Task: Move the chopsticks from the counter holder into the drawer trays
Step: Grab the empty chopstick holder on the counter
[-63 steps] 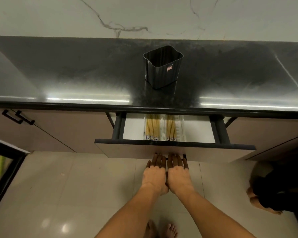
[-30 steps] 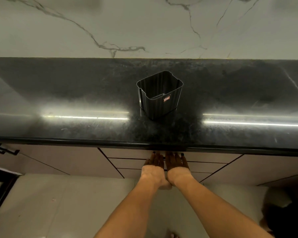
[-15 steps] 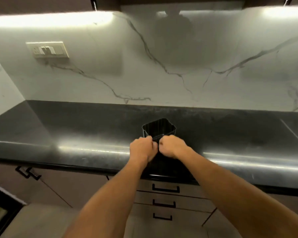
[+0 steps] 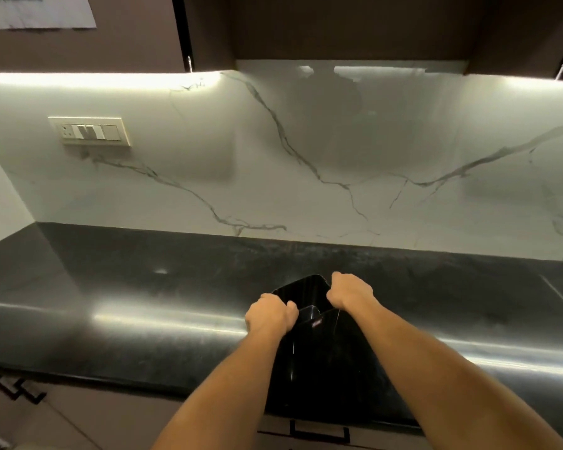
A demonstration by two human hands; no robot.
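Moved apart, left hand [image 4: 268, 315] and right hand [image 4: 350, 290], both curled gripping holder [image 4: 307, 292] rim

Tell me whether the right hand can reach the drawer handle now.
Probably not yet: the right hand grips the rim of the black holder. Nothing blocks the drawer handle below, so releasing that grip should free the way.
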